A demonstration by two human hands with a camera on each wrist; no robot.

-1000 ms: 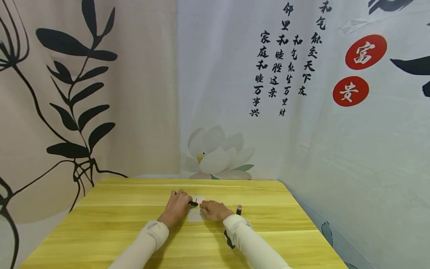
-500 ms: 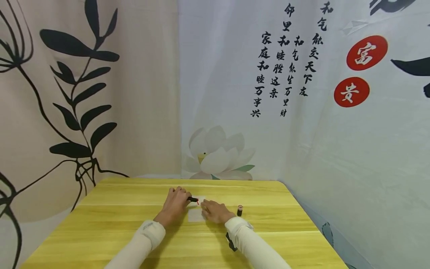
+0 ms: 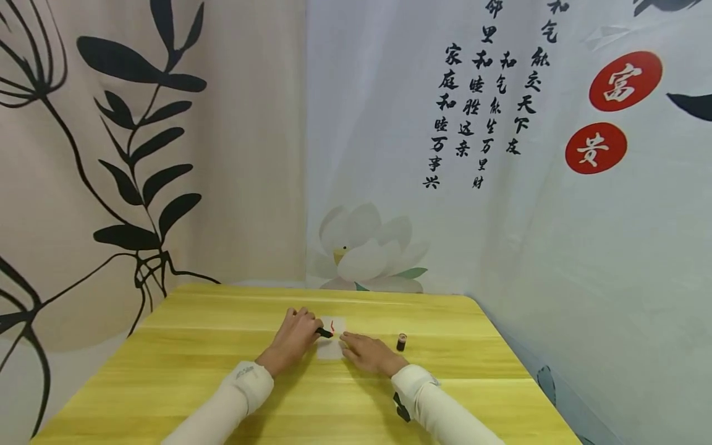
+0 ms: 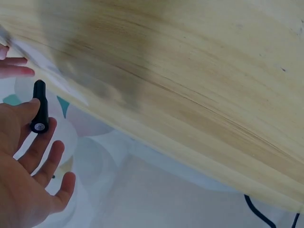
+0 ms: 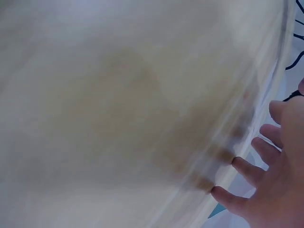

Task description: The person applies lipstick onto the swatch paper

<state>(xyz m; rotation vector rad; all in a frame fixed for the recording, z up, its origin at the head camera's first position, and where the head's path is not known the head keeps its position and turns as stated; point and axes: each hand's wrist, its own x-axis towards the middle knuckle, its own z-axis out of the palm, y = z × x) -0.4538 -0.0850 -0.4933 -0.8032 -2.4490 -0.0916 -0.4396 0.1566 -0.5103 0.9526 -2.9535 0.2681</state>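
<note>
My left hand (image 3: 295, 337) pinches a black lipstick (image 3: 324, 333) between thumb and fingers. Its red tip points right, over a small white sheet (image 3: 330, 352) that bears a short red stroke (image 3: 332, 325). In the left wrist view, the thumb lies along the black tube of the lipstick (image 4: 42, 107), whose round base faces the camera, while the other fingers spread loosely. My right hand (image 3: 369, 353) rests at the sheet's right edge, holding nothing. The right wrist view shows its fingers (image 5: 248, 171) extended and apart, with the fingertips down.
A short dark cylinder with a pinkish top (image 3: 402, 342) stands right of my right hand. A black object (image 3: 401, 408) lies partly hidden by the right sleeve. The wooden table (image 3: 183, 364) ends at a printed fabric backdrop (image 3: 250, 154).
The red stroke on the sheet shows more fully, with the lipstick tip now below it. My left hand shifts slightly right. The view also shifts a little, and the right hand stays by the sheet.
</note>
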